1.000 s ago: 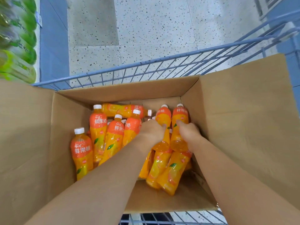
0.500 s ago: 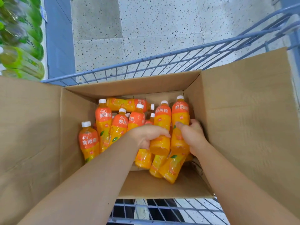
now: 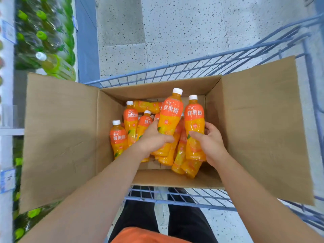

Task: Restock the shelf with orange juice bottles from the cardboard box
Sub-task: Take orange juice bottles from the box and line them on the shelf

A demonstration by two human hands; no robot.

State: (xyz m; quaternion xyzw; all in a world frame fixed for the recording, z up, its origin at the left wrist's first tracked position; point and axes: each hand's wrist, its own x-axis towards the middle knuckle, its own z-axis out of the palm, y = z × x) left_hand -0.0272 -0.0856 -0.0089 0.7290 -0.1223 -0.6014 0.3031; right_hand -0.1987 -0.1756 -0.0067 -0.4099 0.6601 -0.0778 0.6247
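Observation:
An open cardboard box (image 3: 257,120) sits in a blue wire cart and holds several orange juice bottles with white caps. My left hand (image 3: 154,137) grips one orange juice bottle (image 3: 171,113) round its lower half, raised above the pile. My right hand (image 3: 210,142) grips a second orange juice bottle (image 3: 194,118) beside it, also lifted upright. Other bottles (image 3: 130,123) stand or lie in the box's left and far part, and a few lie under my hands.
The blue wire cart (image 3: 192,64) surrounds the box. A shelf (image 3: 7,130) on the left holds green bottles (image 3: 52,64) with blue price tags. Speckled floor lies beyond the cart. The box flaps stand open left and right.
Both hands closed on a bottle each and lifted them up out of the pile; the view has shifted back, showing more of the cart and shelf.

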